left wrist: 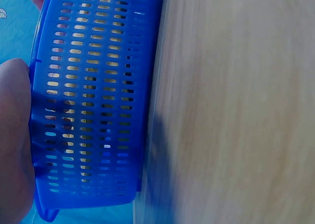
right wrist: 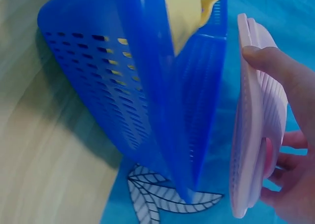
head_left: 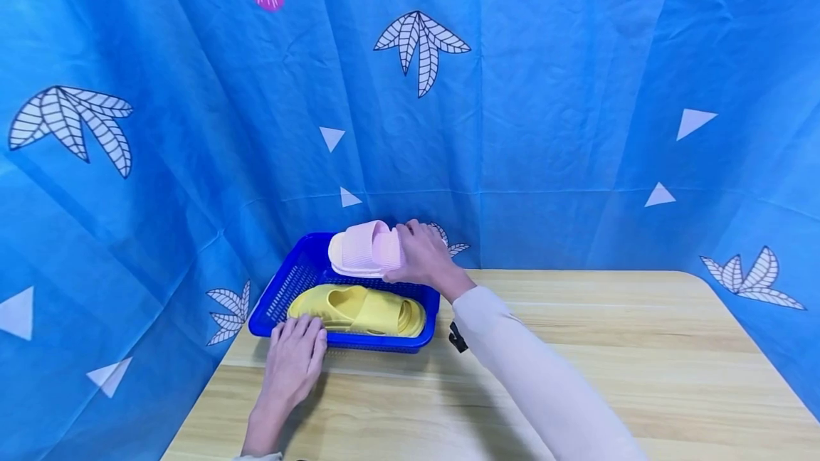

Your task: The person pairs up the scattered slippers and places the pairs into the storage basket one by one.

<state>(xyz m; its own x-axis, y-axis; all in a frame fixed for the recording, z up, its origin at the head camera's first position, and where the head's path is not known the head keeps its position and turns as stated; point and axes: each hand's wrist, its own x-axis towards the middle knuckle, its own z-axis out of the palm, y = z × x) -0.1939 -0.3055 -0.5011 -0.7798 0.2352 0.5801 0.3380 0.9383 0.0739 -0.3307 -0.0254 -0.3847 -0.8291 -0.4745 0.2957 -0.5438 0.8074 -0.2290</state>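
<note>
A pink slipper [head_left: 361, 249] is held over the back of the blue basket [head_left: 280, 334] by my right hand [head_left: 423, 253]. In the right wrist view, the thumb presses on the sole of the pink slipper [right wrist: 251, 120] and the fingers wrap round its other side. A pair of yellow slippers [head_left: 378, 310] lies along the front of the basket, one tucked into the other. My left hand [head_left: 295, 358] grips the basket's front rim near the left corner, fingers bent over it beside the yellow slippers. The left wrist view shows the slotted basket wall [left wrist: 91, 101] close up.
The basket stands at the back left of a wooden table [head_left: 602, 354]. Close behind it hangs a blue patterned curtain [head_left: 544, 126], which also runs along the table's left and right sides. A small black item [head_left: 458, 338] shows beside the right sleeve.
</note>
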